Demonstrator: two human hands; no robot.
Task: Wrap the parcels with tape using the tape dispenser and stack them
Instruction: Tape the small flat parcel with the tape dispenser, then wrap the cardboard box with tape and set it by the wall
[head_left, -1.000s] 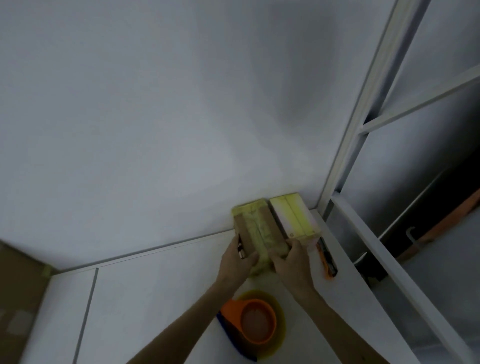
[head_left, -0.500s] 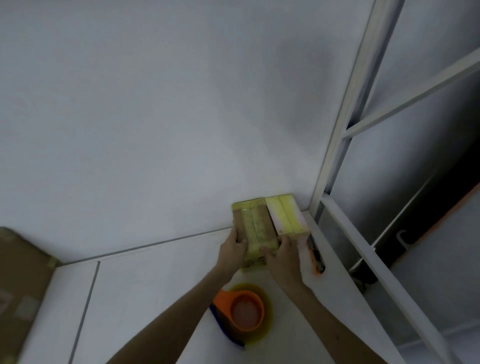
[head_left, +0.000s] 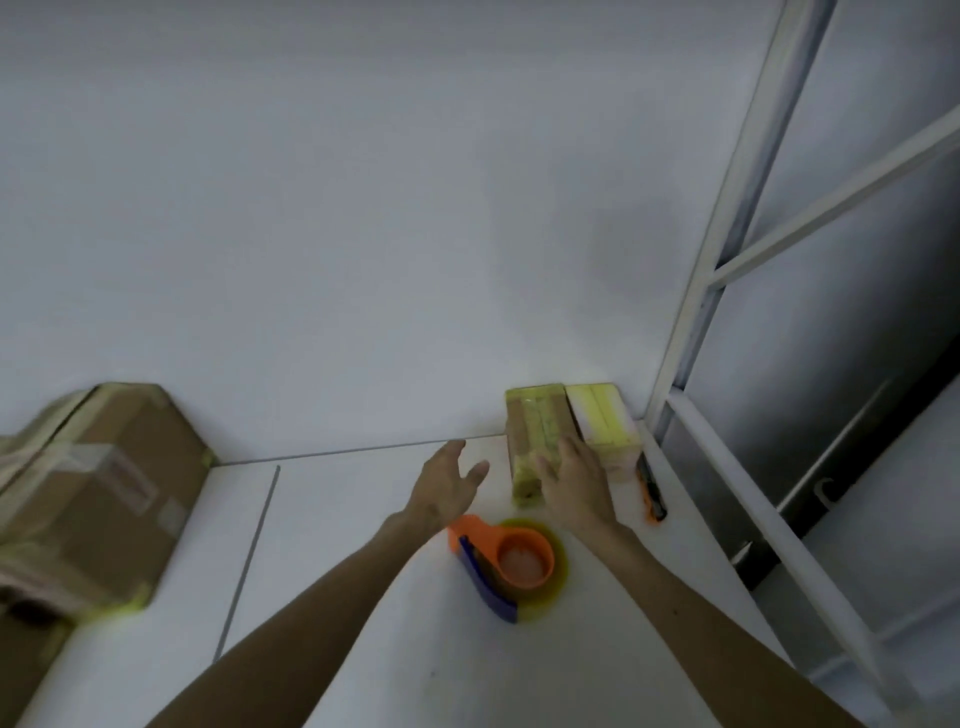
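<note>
Two lie side by side in the far right corner of the table (head_left: 337, 545), long axes away from you: brown parcel (head_left: 535, 431), yellow parcel (head_left: 602, 421). Your right hand (head_left: 576, 486) rests flat on the brown parcel; your left hand (head_left: 444, 491), gripping it earlier, has let go, fingers spread, nearer the dispenser (head_left: 506, 564).

White table (head_left: 337, 545): parcels (head_left: 540, 431), tape dispenser (head_left: 511, 564) (orange), knife (head_left: 652, 491)

Two small parcels sit side by side, touching, back against the wall: a brown parcel (head_left: 537, 441) with yellowish tape and a paler yellow-white parcel (head_left: 602, 421) to its right. The orange-and-blue tape dispenser (head_left: 511, 564) lies flat just in front. A big taped cardboard box (head_left: 104, 493) sits far left, blurry.
</note>
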